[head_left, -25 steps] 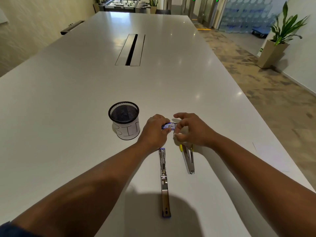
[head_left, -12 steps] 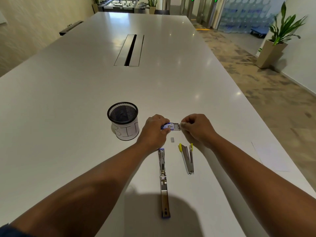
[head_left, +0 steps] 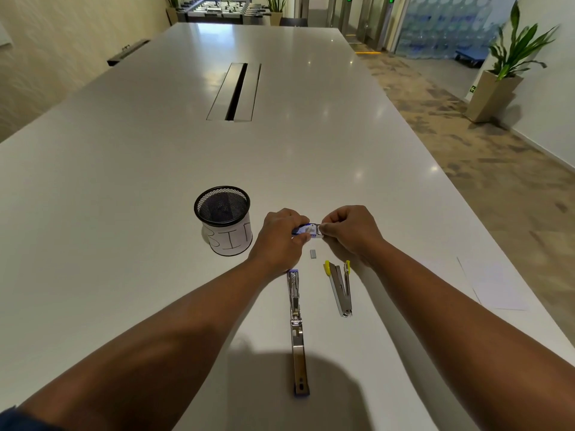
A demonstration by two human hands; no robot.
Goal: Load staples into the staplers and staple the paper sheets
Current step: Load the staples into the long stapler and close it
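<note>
Head view: left hand [head_left: 280, 241] and right hand [head_left: 348, 231] both pinch a small staple box [head_left: 306, 230] above the desk [head_left: 124, 181], fingers curled round it. Two opened staplers [head_left: 297, 331] [head_left: 340, 287] lie nearer the desk's near edge, paper sheets [head_left: 494, 284] at its right edge.

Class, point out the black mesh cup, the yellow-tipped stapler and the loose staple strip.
Black mesh cup [head_left: 222, 203]: head view, front rim.
Yellow-tipped metal stapler [head_left: 340, 289]: head view, steel body.
Small grey loose staple strip [head_left: 313, 254]: head view, middle.
</note>
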